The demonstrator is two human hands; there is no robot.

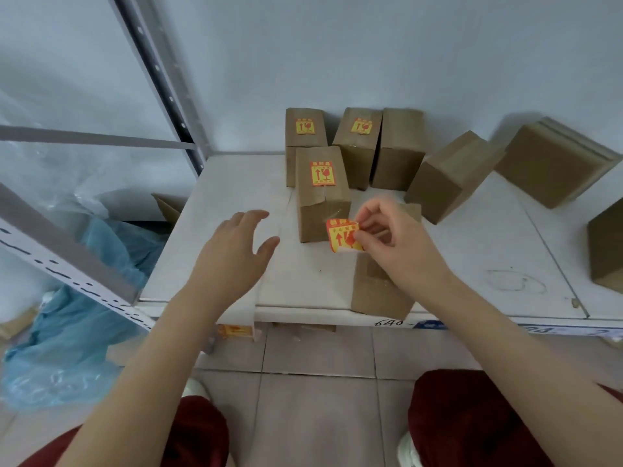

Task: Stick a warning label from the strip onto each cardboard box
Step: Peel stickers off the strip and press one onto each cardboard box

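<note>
A grey metal shelf frame (161,79) stands at the far left, with a blue plastic bag (67,348) bunched on the floor below it. The left hand (232,254) hovers over the white table (236,183), fingers spread and relaxed, holding nothing. Under that forearm the white strip (244,313) hangs over the table's front edge, with an orange label showing at its lower end.

Further right, a tall box (322,200) stands upright with a yellow and red warning label on its top. Behind it, two more labelled boxes (305,129) (357,143) stand against the wall.

The right hand (394,241) pinches a loose label (342,235) by its right edge between thumb and fingertips, holding it just in front of the tall box. Below that hand a plain box (377,291) lies flat at the table's front edge.

To the right are unlabelled boxes: one upright (399,150), one tilted (448,176), a flat stack (553,160) leaning on the wall, and one cut off at the picture's edge (606,251).
</note>
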